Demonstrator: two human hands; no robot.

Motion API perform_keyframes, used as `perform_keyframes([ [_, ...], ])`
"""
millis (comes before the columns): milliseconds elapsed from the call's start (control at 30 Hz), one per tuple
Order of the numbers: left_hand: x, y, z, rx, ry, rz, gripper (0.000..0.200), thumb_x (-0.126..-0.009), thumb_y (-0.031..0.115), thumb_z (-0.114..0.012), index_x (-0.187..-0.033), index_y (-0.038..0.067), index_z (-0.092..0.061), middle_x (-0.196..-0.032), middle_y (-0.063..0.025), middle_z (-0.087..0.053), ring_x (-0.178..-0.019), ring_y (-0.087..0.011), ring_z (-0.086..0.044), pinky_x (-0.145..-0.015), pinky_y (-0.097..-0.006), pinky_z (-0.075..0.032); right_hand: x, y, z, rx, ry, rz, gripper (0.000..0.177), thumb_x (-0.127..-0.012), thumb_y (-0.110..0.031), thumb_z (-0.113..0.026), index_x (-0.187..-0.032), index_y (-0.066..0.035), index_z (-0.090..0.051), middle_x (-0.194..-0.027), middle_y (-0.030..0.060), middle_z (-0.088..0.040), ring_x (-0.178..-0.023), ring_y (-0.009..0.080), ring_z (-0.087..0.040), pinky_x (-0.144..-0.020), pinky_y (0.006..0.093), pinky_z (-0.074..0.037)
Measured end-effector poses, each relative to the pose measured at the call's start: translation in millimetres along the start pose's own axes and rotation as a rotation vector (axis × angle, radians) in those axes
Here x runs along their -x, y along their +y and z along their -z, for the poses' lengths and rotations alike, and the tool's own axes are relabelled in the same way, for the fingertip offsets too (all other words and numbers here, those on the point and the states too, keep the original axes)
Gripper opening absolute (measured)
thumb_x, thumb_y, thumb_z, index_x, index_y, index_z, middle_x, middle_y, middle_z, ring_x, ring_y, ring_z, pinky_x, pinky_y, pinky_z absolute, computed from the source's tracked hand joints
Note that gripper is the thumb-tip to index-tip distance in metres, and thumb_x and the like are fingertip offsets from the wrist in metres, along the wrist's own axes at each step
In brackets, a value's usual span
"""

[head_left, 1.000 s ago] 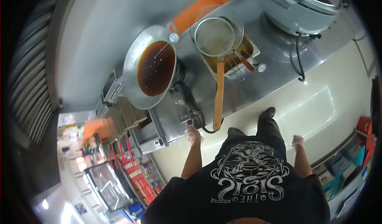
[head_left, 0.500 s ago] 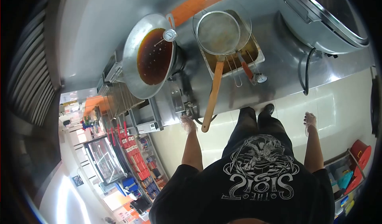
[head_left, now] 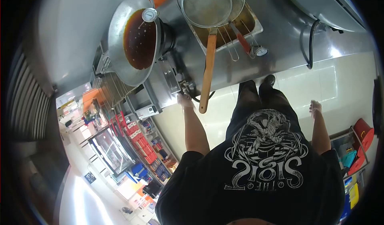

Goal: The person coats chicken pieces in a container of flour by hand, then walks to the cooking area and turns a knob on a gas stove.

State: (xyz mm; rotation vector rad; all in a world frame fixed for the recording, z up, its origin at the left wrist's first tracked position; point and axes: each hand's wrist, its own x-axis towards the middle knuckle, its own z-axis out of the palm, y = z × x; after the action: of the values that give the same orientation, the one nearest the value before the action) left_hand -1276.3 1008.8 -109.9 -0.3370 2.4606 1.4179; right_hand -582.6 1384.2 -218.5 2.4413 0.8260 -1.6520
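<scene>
My left hand (head_left: 185,100), in a clear plastic glove, is closed at the front end of the burner (head_left: 171,78), its fingers at the control knob; the glove and angle partly hide the knob. Behind that, a wide metal wok (head_left: 116,29) holds dark brown liquid (head_left: 138,45), with a dial thermometer (head_left: 150,15) at its rim. My right hand (head_left: 315,107), also gloved, hangs beside my body, fingers loosely bent and nothing visible in them. Between the hands, a wooden-handled strainer (head_left: 207,5) rests over a rectangular metal pan (head_left: 257,25).
A red-handled tool (head_left: 243,43) and a second dial thermometer (head_left: 261,51) lie at the pan's front. A large lidded pot (head_left: 316,9) stands right, with a black cable (head_left: 311,45) below it. The strainer's handle (head_left: 207,77) sticks out past the counter edge.
My view has shifted, so the counter, wok and strainer sit higher in the picture. My left hand stays at the burner's front; my right hand still hangs at my side.
</scene>
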Motion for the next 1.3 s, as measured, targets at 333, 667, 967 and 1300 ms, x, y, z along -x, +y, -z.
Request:
perform_keyframes([
  [333,8.7,26.2,15.4,0.882,-0.261,0.576,0.023,-0.093,0.027,-0.047,-0.094,0.004,-0.053,-0.072,-0.0046,-0.056,-0.064,-0.0167,-0.055,-0.056,-0.0274,-0.051,16.5,-95.4,-51.6,0.052,-0.163,0.214,0.028,-0.080,-0.036,-0.056,-0.093,-0.010,-0.055,-0.084,0.0037,-0.056,-0.074,0.0163,-0.053,-0.066,0.0340,-0.043],
  [667,-27.3,-35.8,37.1,0.926,-0.337,0.426,0.021,-0.092,0.019,-0.048,-0.103,0.002,-0.047,-0.100,-0.0087,-0.053,-0.088,-0.0199,-0.054,-0.073,-0.0292,-0.051,11.6,-37.4,-32.6,-0.014,-0.145,0.095,0.026,-0.081,-0.034,-0.056,-0.091,-0.010,-0.055,-0.079,0.0022,-0.053,-0.069,0.0148,-0.051,-0.063,0.0334,-0.042],
  [967,-76.5,-23.1,42.4,0.744,-0.059,0.606,0.018,-0.093,0.011,-0.041,-0.102,-0.003,-0.047,-0.095,-0.0126,-0.055,-0.086,-0.0247,-0.059,-0.067,-0.0320,-0.056,6.2,39.6,-1.8,-0.107,-0.099,-0.083,0.026,-0.080,-0.034,-0.055,-0.091,-0.010,-0.054,-0.076,0.0026,-0.051,-0.066,0.0150,-0.049,-0.061,0.0345,-0.041],
  [1300,-81.0,-17.0,51.1,0.937,-0.208,0.944,0.015,-0.090,0.012,-0.048,-0.099,0.000,-0.047,-0.078,-0.0128,-0.057,-0.067,-0.0227,-0.061,-0.054,-0.0299,-0.057,18.5,2.3,-3.7,-0.120,-0.125,-0.007,0.030,-0.081,-0.033,-0.056,-0.100,-0.009,-0.055,-0.083,0.0034,-0.054,-0.070,0.0153,-0.051,-0.064,0.0351,-0.043],
])
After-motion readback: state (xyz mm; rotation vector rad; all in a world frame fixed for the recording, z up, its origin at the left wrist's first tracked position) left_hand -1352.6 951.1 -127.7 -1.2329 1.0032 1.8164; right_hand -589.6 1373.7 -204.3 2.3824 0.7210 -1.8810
